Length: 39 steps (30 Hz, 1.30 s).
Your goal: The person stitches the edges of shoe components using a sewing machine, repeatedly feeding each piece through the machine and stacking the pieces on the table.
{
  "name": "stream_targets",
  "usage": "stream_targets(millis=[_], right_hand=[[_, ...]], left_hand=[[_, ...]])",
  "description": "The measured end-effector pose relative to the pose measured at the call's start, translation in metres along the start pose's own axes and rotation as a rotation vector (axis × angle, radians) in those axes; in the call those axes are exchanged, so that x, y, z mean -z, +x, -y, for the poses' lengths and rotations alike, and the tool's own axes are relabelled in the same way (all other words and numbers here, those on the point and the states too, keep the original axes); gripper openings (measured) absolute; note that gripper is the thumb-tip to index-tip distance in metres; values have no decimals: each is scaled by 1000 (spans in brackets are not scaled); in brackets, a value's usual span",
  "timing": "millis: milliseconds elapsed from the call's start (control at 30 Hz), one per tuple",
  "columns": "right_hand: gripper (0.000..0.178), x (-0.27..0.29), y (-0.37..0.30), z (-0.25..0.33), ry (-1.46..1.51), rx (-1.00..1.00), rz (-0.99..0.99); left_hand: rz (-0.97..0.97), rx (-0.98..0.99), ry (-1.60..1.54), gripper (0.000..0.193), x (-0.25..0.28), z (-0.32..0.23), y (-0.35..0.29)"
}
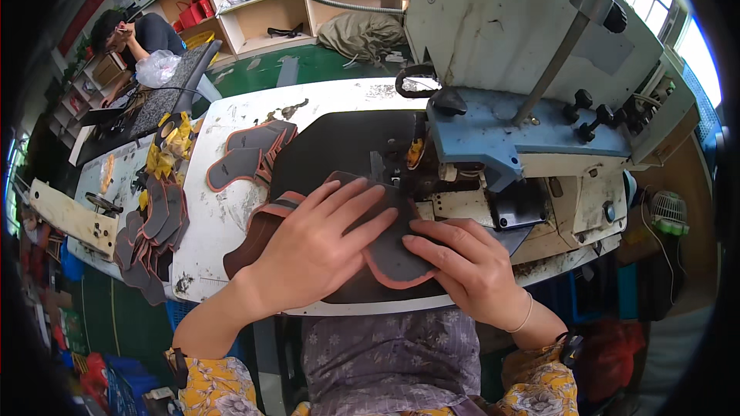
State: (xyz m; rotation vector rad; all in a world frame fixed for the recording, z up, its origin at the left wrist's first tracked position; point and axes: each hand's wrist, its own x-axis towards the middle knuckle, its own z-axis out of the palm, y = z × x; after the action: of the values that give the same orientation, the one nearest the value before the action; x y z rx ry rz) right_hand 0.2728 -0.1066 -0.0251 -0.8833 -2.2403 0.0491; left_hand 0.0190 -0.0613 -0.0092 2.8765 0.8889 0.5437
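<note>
A dark grey, flat panel (397, 256) with rounded ends and an orange edge lies on the black work plate (331, 139), in front of the machine head. Stretched across its left part is my left hand (320, 243), fingers extended flat. My right hand (466, 266) has bent fingers closed on the panel's right edge; the thumb side is partly hidden. Beside my left hand are more orange-edged pieces (266, 223), partly covered by it. The blue and cream machine (493, 131) stands just beyond my right hand, and the panel's far end reaches toward its working point.
A pile of similar grey panels (243, 156) lies on the white table (202, 239), and another stack (154, 223) sits further left. Yellow wrapping (171, 150) is near that stack. At the far left another person (158, 35) sits at a desk. Shelves (254, 11) line the back.
</note>
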Motion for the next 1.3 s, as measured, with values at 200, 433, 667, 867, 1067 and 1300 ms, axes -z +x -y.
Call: stream_targets(millis=[200, 433, 667, 867, 1067, 1300], right_hand=[[51, -3, -4, -3, 79, -97, -23], [47, -3, -2, -5, 40, -40, -34], [34, -6, -2, -6, 22, -32, -50], [35, -2, 1, 0, 39, -93, -1], [38, 0, 6, 0, 19, -84, 95], [44, 0, 9, 2, 13, -109, 127]], left_hand=[[23, -6, -16, 59, 6, -1, 5], [88, -47, -121, 59, 10, 15, 13], [167, -171, -40, 52, 21, 21, 12], [150, -237, -133, 48, 18, 50, 20], [220, -274, -215, 49, 25, 74, 31], [191, -238, -172, 48, 24, 69, 30]])
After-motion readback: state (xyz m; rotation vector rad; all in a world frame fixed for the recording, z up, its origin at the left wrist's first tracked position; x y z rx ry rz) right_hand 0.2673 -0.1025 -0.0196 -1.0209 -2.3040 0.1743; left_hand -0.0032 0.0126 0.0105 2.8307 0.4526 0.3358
